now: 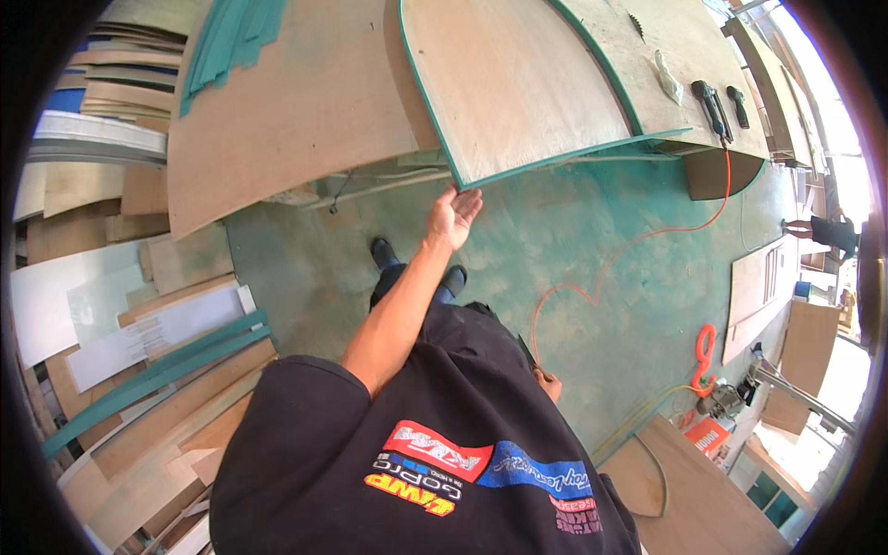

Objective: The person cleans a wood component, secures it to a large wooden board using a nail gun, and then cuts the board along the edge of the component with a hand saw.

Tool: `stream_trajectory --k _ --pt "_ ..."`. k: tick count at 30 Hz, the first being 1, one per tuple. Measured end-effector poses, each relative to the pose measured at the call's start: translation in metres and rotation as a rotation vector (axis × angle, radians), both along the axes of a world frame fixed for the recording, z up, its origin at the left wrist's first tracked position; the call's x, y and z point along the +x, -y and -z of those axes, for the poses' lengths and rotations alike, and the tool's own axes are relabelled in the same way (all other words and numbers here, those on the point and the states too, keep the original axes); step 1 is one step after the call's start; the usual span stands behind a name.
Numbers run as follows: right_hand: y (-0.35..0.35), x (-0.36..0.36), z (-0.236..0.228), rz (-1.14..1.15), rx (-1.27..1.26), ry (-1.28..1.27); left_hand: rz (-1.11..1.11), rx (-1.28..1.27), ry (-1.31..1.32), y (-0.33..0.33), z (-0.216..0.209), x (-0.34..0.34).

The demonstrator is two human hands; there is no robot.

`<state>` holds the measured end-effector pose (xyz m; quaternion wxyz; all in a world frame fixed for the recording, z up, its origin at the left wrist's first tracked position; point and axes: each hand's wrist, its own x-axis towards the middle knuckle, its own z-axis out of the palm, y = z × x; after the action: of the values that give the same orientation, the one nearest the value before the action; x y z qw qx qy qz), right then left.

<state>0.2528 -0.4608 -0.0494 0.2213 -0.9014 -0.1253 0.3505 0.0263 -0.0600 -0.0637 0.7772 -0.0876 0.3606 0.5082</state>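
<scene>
A pale wooden panel (518, 83) with teal strips along its edges lies on the workbench, its near corner jutting past the bench's front edge. My left hand (452, 220) is stretched out palm up just below that corner, fingers extended and apart, at or very near the edge. Whether it bears any of the panel's weight cannot be told. Down by my right hip, my right hand (548, 383) is mostly hidden by my shirt. Its fingers look curled, beside a thin dark shape that I cannot make out.
On the bench (305, 120) lie loose teal strips (231, 46), a black-handled air tool (712, 109) and a clear plastic bag (668, 78). An orange hose (610, 257) trails over the floor. Boards (166, 342) are stacked at left. Another person (832, 236) stands far right.
</scene>
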Motion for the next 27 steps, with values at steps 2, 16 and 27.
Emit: stream_trajectory --k 2,16,27 --pt "-0.003 0.012 -0.001 0.034 0.044 -0.053 -0.073 -0.010 0.021 0.001 -0.003 0.014" --pt "-0.063 0.090 0.022 -0.031 0.007 -0.080 -0.057 -0.309 -0.181 -0.011 0.028 -0.004" --pt "-0.144 0.218 0.013 0.088 0.010 0.519 0.139 -0.397 -0.227 -0.042 -0.014 -0.010"
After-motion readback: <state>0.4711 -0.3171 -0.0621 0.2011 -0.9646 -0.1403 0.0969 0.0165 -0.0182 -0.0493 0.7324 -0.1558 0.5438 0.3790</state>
